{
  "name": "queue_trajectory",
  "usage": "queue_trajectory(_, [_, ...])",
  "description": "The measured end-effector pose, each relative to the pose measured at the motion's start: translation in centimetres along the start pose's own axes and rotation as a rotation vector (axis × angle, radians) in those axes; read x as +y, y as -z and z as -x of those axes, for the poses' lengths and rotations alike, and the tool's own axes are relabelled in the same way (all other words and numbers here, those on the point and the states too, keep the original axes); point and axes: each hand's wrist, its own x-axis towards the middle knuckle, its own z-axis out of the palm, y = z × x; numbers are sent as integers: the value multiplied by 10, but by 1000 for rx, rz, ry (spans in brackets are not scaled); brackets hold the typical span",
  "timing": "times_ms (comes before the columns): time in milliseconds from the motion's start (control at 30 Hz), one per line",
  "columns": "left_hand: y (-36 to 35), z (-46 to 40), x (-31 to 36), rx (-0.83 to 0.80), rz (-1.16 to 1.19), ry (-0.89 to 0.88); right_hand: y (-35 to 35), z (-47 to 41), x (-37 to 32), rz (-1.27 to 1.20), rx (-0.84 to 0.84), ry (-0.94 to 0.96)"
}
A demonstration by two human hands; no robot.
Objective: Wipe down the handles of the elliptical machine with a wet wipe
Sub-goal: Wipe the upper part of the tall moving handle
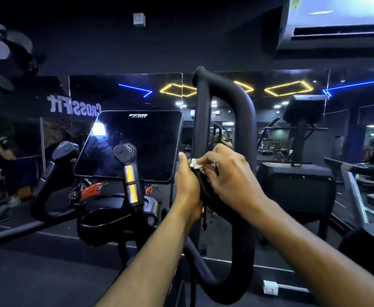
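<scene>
Head view: both hands on looped handle [245,120]; left hand [187,180] wraps its bar, right hand [228,176] pinches wet wipe [195,163] between them.

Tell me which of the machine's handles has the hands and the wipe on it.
The tall looped handle right of the screen; both hands grip its inner bar with the wipe. The two short handles beside the screen go untouched.

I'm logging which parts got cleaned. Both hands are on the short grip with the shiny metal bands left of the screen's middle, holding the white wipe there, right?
Not quite. The head view shows the left hand and right hand holding the white wipe on the tall looped black handle, right of the screen. The banded grip is untouched.
</scene>
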Motion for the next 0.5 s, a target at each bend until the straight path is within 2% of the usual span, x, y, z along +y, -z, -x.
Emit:
queue_trajectory(133, [-4,6,3,-65,59,11,9,-34,3,113,19,85])
queue_trajectory(233, [-2,4,2,-91,55,35,12,-56,3,64,82,18])
queue_trajectory(333, [1,3,0,-82,7,6,8,-41,-6,22,5,13])
queue_trajectory(500, [4,3,-2,-76,-7,25,13,-10,0,90,-169,129])
